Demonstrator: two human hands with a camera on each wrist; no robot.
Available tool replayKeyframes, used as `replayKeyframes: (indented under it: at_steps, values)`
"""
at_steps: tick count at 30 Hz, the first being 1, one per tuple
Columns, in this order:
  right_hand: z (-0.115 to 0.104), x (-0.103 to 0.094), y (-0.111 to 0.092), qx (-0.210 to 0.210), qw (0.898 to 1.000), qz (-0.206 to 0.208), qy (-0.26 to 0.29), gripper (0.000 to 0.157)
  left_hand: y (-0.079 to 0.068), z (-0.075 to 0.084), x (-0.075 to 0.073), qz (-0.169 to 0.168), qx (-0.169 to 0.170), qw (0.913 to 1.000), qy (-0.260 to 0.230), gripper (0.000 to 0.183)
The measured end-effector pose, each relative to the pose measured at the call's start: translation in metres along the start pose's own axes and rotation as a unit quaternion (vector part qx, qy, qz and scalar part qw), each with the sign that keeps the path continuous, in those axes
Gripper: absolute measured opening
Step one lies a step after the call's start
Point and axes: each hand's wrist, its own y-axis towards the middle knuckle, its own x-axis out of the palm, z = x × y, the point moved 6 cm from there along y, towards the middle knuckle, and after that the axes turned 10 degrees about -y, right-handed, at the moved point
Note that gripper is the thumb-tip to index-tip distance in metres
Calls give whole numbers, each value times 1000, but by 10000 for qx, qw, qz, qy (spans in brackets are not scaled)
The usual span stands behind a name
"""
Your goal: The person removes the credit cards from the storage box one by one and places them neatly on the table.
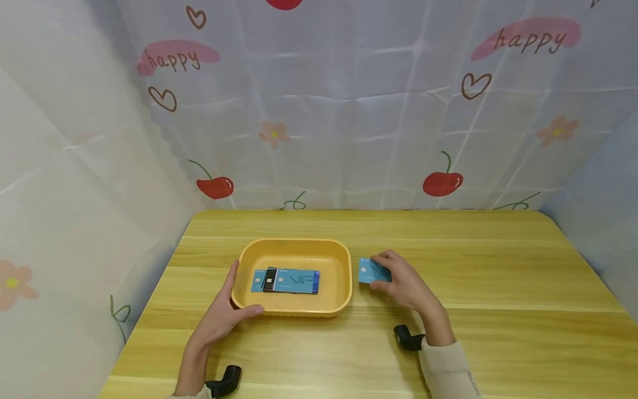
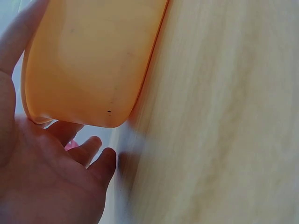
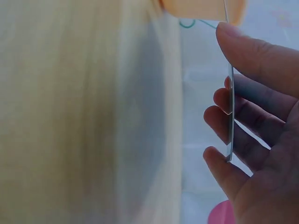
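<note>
A yellow plastic basin [image 1: 327, 251] stands on the table, with a small overlapping pile of cards inside, the top one a blue VIP card [image 1: 289, 281]. At the basin's left end my left hand [image 1: 219, 316] grips it, thumb along the near rim and fingers around the outer side. Just beyond the right end, my right hand [image 1: 406, 281] holds a blue card [image 1: 369, 270] by its edges, between the thumb and the fingers. Seen edge-on in the right wrist view, this card [image 3: 231, 116] is above the table surface.
The wood-grain table [image 1: 498, 277] runs out to both sides. Behind it hangs a white curtain [image 1: 344, 155] printed with cherries, hearts and flowers. Black wrist devices [image 1: 407, 338] sit at both sleeves, low over the table.
</note>
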Motion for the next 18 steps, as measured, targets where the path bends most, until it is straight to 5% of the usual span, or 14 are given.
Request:
replayKeyframes:
  at_steps: [18]
  values:
    - [13, 26, 2, 52, 9992, -378, -153, 53, -1, -1, 0, 39, 23, 10000, 74, 114]
